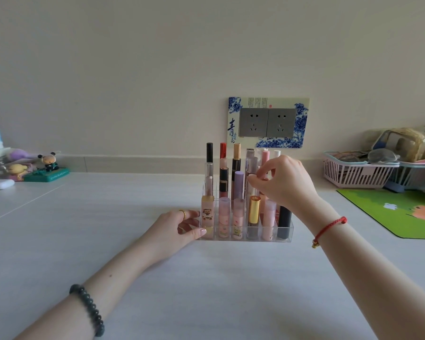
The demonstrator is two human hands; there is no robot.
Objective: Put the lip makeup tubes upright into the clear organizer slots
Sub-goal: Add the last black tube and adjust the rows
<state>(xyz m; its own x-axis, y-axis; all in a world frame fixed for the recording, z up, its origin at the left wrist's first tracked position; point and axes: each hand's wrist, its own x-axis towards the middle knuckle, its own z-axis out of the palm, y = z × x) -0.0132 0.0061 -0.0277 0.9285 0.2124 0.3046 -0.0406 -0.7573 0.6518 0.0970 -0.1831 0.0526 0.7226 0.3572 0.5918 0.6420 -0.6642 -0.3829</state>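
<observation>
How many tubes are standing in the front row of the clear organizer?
6 in the clear organizer, left to right: cartoon-label tube, frosted pink tube, second frosted pink tube, gold-capped tube, pale pink tube, black tube. None seems hidden in this row.

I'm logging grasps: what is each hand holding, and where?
Left grip holds the clear organizer by its left end. Right grip pinches the top of a tube standing in it; which one is partly hidden.

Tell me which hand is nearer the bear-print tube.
Left. The left hand holds the organizer right beside the bear-print tube; the right hand pinches a clear tube farther right.
</observation>
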